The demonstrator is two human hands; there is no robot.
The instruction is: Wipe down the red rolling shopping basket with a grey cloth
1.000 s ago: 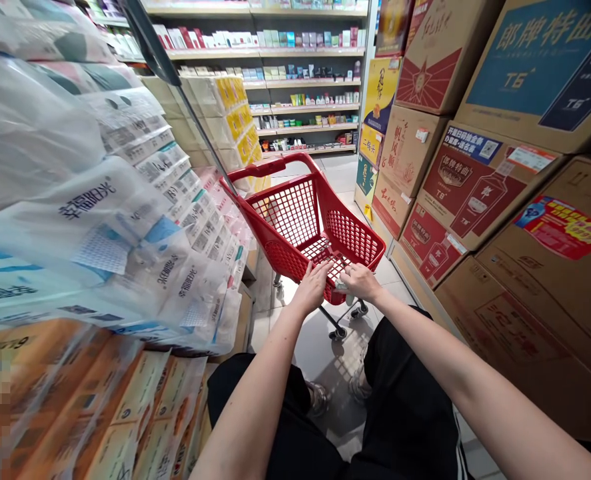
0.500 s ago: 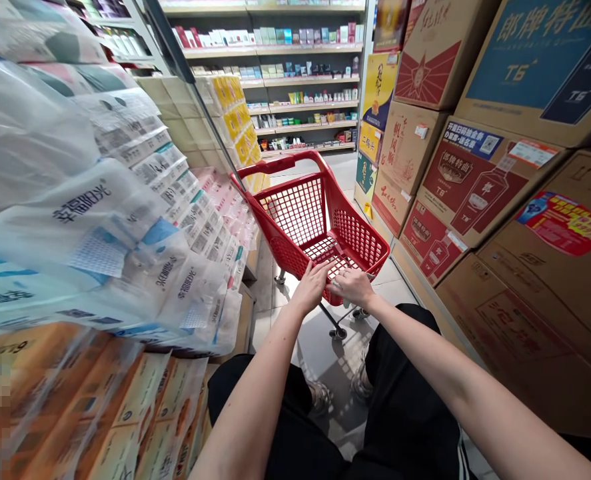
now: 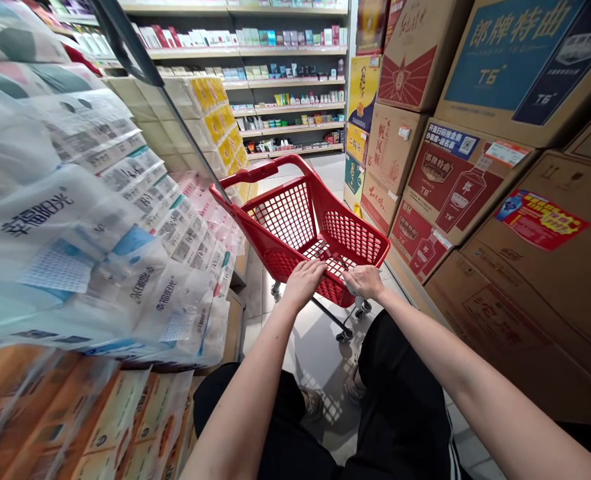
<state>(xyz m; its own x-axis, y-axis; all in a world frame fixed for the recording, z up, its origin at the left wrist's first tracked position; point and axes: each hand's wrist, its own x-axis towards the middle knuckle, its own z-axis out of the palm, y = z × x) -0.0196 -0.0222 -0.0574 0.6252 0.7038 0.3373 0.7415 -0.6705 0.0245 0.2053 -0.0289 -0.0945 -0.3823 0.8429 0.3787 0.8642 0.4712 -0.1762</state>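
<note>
A red plastic shopping cart [image 3: 281,263] with lattice walls stands on wheels before me, angled across the aisle; no goods show in its basket. My left hand [image 3: 302,285] is closed over the near rim, left of the middle. On the same rim, near its right corner, my right hand [image 3: 365,282] is closed, with its fingertips partly hidden. A gap of bare rim separates the two hands. The cart's red handle bar [image 3: 250,175] is on the far side, where a thin grey pole [image 3: 188,133] rises up and left.
Plastic-wrapped paper packs [image 3: 100,260] are piled on the left, with orange packs [image 3: 75,413] nearest me. Stacked cartons [image 3: 468,180] line the right side. Beyond the cart, shelves [image 3: 295,83] hold small boxes and tubes. Pale floor tiles [image 3: 320,353] run between my feet and the cart.
My hands have moved apart along the rim: the left one leftward, the right one rightward. The cart has turned slightly, and the stacks and shelves have shifted left in view.
</note>
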